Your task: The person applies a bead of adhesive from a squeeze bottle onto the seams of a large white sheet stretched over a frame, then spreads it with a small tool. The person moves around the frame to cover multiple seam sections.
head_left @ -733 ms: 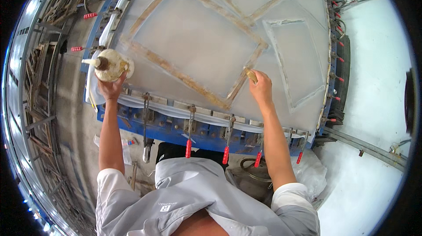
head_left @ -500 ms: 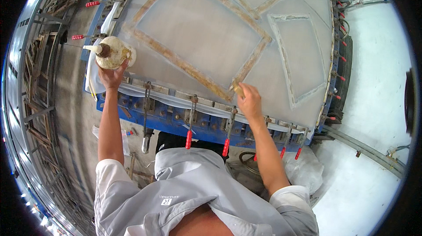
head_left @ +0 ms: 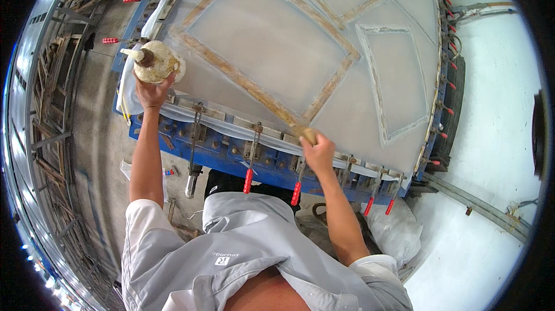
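My left hand [head_left: 154, 92] grips a crusted cream squeeze bottle [head_left: 163, 65] with a pale nozzle, over the left edge of a large pale screen [head_left: 261, 45] stretched on a blue frame [head_left: 173, 143]. My right hand [head_left: 317, 150] is closed on a brush [head_left: 303, 130], whose tip, slightly blurred, is at the bottom corner of a brownish rectangular band [head_left: 243, 88] on the screen. A whitish rectangular band [head_left: 378, 94] lies to the right of it.
Clamps with red handles [head_left: 248, 181] line the screen's edges. A metal rack with rods and slats [head_left: 49, 97] stands at left. A pale surface [head_left: 480, 79], a metal rail [head_left: 480, 207] and crumpled plastic [head_left: 393, 230] are at right.
My right hand and brush have moved down and left along the band to its bottom corner. My left hand and bottle appear a little higher in view.
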Demonstrator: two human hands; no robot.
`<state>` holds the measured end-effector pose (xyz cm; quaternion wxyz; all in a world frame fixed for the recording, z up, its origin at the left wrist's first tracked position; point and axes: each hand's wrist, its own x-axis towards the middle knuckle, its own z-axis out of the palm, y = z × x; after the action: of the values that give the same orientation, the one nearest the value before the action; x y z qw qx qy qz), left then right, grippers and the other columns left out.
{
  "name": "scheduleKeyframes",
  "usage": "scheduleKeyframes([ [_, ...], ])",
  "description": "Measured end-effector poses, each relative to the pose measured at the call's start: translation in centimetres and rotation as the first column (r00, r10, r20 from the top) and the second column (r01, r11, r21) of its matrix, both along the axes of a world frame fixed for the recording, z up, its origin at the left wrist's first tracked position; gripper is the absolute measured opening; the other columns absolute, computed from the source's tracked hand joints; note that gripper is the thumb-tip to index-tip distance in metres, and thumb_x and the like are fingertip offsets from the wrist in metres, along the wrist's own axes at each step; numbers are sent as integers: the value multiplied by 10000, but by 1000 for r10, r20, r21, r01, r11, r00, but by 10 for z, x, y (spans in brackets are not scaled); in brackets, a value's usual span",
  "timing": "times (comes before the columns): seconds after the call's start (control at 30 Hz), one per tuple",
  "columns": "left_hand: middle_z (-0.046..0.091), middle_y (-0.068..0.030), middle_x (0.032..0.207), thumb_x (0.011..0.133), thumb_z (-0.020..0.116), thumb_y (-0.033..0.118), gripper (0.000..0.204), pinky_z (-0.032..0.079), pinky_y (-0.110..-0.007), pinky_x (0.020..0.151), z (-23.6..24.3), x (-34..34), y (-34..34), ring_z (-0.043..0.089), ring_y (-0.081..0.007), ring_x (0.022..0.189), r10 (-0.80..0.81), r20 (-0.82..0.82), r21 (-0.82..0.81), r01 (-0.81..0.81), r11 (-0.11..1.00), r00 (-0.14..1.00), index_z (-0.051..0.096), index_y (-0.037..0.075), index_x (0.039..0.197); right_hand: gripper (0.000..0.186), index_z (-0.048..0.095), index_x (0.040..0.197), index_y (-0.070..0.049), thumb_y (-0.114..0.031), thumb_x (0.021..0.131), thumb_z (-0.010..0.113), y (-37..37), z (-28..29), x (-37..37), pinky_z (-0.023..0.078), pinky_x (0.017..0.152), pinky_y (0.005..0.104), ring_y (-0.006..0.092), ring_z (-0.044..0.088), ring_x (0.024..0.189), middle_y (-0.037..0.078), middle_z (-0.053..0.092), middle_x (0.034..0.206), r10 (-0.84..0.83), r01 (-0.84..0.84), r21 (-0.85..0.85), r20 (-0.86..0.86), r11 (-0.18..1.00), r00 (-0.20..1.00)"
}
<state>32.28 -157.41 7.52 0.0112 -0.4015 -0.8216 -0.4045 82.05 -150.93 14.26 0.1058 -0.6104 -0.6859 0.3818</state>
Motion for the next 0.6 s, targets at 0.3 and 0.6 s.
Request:
scheduleKeyframes([
  [0.3, 664, -119, 1261, 689, 932, 376, 901, 508, -410, 984, -11, -2, -2, 652, -290, 1169, -96, 153, 170, 69, 983, 984, 456, 44, 1377, 336, 607, 1175, 18, -131, 903, 739, 60, -11, 54, 559, 890, 399, 225, 684, 943, 125, 702, 1067, -681, 274, -632, -597, 725, 424],
  [0.6, 665, -132, 1250, 647, 945, 378, 893, 498, -421, 986, -38, -16, -8, 652, -289, 1147, -48, 116, 159, 29, 987, 992, 510, 16, 1337, 354, 596, 1198, 25, -148, 916, 722, 158, 22, 138, 565, 870, 360, 237, 664, 987, 133, 680, 1095, -676, 485, -517, -696, 705, 242],
])
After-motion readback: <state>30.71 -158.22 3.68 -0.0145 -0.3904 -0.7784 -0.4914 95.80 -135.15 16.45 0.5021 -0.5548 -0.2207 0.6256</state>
